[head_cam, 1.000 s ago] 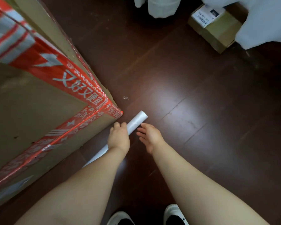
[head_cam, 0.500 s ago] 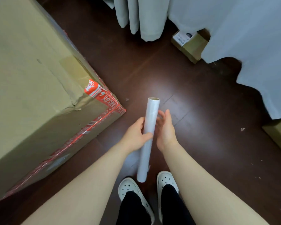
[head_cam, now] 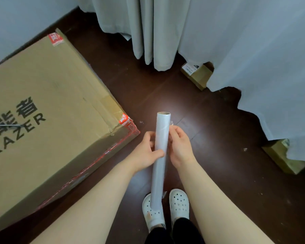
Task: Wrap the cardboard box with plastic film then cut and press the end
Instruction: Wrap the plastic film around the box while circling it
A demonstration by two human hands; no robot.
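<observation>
Now my left hand (head_cam: 144, 152) grips the plastic film roll (head_cam: 160, 155) mid-length, its long axis running near-to-far, open end far; my right hand (head_cam: 180, 148) pinches its edge.

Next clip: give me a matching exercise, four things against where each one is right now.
1. film roll
2. big cardboard box
3. small labelled box
4. white shoes

a. partly under pale cloth
b. on the person's feet
c. held by left hand and right hand
d. on the floor, left of the person

Pairs: 1-c, 2-d, 3-a, 4-b
</observation>
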